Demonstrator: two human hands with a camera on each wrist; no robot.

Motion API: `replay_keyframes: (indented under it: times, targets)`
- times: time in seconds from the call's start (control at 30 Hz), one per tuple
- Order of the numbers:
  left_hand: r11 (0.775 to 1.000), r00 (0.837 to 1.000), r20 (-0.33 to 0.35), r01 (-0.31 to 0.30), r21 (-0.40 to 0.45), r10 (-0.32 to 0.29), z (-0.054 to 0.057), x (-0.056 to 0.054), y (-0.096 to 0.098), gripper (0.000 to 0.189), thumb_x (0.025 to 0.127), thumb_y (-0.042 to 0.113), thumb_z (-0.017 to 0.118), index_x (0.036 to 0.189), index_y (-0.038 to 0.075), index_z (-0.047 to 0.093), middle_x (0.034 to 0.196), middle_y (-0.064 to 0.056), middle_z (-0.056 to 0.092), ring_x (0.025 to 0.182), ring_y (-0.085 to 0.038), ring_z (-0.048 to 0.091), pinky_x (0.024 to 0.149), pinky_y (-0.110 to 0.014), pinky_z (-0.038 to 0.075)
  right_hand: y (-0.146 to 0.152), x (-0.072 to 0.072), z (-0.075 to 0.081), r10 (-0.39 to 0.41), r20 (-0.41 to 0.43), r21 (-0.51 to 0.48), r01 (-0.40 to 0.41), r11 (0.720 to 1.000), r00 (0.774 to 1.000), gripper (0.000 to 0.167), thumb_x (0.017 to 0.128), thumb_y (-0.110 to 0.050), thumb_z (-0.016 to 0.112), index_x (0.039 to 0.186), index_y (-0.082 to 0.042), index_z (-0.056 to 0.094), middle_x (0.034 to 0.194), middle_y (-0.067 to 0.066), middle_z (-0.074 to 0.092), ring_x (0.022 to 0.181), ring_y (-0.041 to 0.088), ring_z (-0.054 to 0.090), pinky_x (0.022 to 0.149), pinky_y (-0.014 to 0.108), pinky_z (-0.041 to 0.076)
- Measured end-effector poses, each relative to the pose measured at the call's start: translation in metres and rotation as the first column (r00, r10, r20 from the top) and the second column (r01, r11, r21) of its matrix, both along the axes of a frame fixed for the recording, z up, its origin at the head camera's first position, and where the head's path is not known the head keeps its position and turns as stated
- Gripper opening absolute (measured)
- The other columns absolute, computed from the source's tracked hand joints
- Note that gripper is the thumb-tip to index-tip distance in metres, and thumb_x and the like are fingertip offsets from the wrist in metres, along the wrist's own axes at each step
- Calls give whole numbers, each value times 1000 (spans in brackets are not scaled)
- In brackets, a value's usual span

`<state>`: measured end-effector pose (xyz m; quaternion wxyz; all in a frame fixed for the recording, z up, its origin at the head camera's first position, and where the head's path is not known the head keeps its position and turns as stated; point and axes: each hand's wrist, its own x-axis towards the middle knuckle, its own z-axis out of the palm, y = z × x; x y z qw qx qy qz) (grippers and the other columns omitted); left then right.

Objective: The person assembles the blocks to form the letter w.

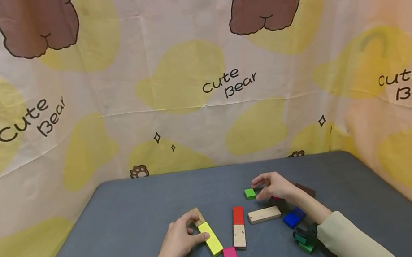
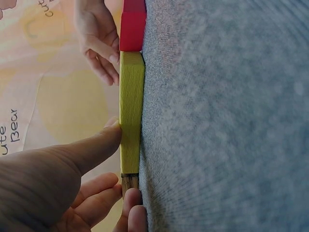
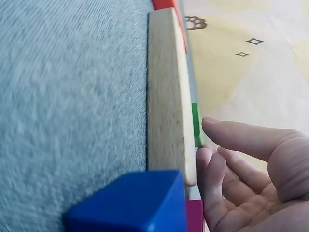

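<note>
In the head view my left hand point(image 1: 180, 241) is at a row of blocks. Its curled fingers are around a short plain wooden block point(image 2: 129, 182), while the thumb touches the side of the long yellow block point(image 2: 131, 111) joined end to end with it. A magenta block point(image 1: 230, 255) lies at the yellow block's near end. Beside this row, a red block point(image 1: 238, 215) and a plain wooden block point(image 1: 239, 236) form another line. My right hand point(image 1: 276, 187) hovers by a small green block point(image 1: 249, 194), thumb and fingers apart, with no block visible between them.
Right of the red block lies a long wooden block point(image 1: 264, 214). Blue blocks point(image 1: 294, 218), a dark brown block point(image 1: 305, 190) and green blocks point(image 1: 306, 246) are around the right forearm, which partly hides some. A printed cloth point(image 1: 190, 81) hangs behind the grey table point(image 1: 129, 205).
</note>
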<state>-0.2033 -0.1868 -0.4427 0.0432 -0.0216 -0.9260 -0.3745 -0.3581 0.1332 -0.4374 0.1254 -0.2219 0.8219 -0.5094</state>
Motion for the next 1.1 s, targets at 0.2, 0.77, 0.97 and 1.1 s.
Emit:
replay_keyframes:
  times: [0.2,0.77,0.97,1.1]
  targets:
    - [1000,1000,6,-2,-7,2,0,0,0,57,73,33,89,120,11,67,106,-2,66,82,-15,59,67,-38,49,-2,-2,-1,21,2,6,-21,1000,1000,45,77,3,80,119,5,64,112,15,66,85,24,64,72,39,55]
    - [1000,1000,8,15,-7,-15,1,1,-1,58,73,33,89,121,10,66,109,-3,66,83,-16,59,68,-39,49,-10,-6,-5,59,-52,46,-56,997,997,43,71,6,83,111,6,66,103,14,67,75,22,63,63,37,54]
    - [1000,1000,4,29,0,-29,1,1,-2,59,73,34,88,121,8,66,110,-4,66,82,-16,60,67,-39,50,-14,-4,-6,52,-93,70,-45,997,994,38,73,6,82,108,5,66,99,12,65,74,20,60,59,37,53]
    - [1000,1000,5,29,8,-29,0,1,-2,58,74,33,88,121,9,66,111,-5,66,83,-17,60,68,-39,50,-14,-3,-5,84,-106,90,-74,993,991,37,74,6,81,107,5,65,98,12,64,70,20,59,59,36,52]
